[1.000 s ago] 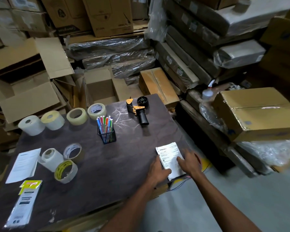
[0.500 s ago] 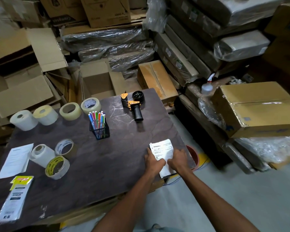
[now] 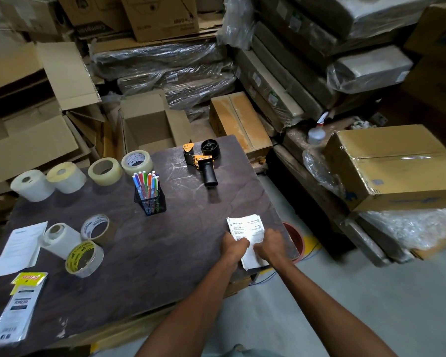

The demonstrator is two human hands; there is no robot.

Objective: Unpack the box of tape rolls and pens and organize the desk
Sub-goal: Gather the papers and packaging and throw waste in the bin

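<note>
A stack of white printed slips (image 3: 247, 229) lies at the right front corner of the dark desk (image 3: 165, 248). My left hand (image 3: 234, 247) grips its left edge and my right hand (image 3: 269, 244) grips its right edge. A black mesh cup of coloured pens (image 3: 150, 193) stands mid-desk. Several tape rolls line the far left edge, among them a clear roll (image 3: 137, 163) and a white roll (image 3: 32, 185). Three more rolls sit at the left, including a yellow-printed one (image 3: 84, 258). An orange and black tape dispenser (image 3: 204, 161) lies at the far edge.
A white sheet (image 3: 20, 247) and a packaged item with a yellow label (image 3: 18, 305) lie at the desk's left front. An open cardboard box (image 3: 147, 124) stands behind the desk. Stacked cartons and wrapped bundles crowd the back and right; a red pot (image 3: 295, 237) sits under the desk corner.
Both hands have drawn closer together on the slips and now curl round the edges. The slips sit a little nearer the front edge.
</note>
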